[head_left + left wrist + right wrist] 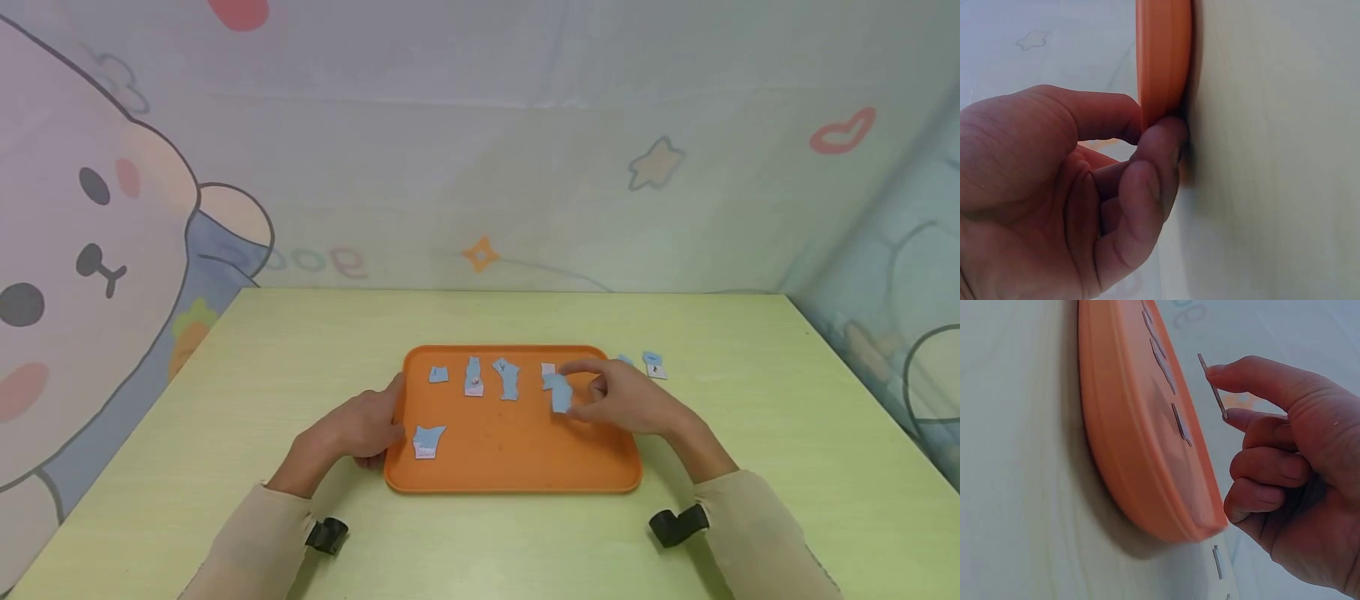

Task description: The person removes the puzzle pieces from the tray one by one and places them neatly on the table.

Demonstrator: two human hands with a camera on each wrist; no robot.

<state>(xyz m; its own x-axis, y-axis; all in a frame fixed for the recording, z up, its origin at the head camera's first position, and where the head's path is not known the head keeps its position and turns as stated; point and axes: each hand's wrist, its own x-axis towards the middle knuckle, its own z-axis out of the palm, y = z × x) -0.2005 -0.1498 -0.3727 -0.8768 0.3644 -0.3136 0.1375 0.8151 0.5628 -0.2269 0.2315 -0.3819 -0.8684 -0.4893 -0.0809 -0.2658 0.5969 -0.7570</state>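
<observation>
From afar, I see the right hand (628, 398) pinching a blue piece (560, 396), long axis roughly front to back, above the right of the tray (495, 467); the left hand (366, 423), farther away, grips the tray's left rim.

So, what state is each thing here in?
Left hand: gripping the tray's left edge.
Right hand: pinching the held piece between finger and thumb.
Held piece: raised above the tray.
Tray: open side up, on the table.
Upper row pieces: lying in the tray, rightmost partly covered from above.
Lower-left piece: lying apart from that row.
Outside pieces: off the tray, on the table.
</observation>
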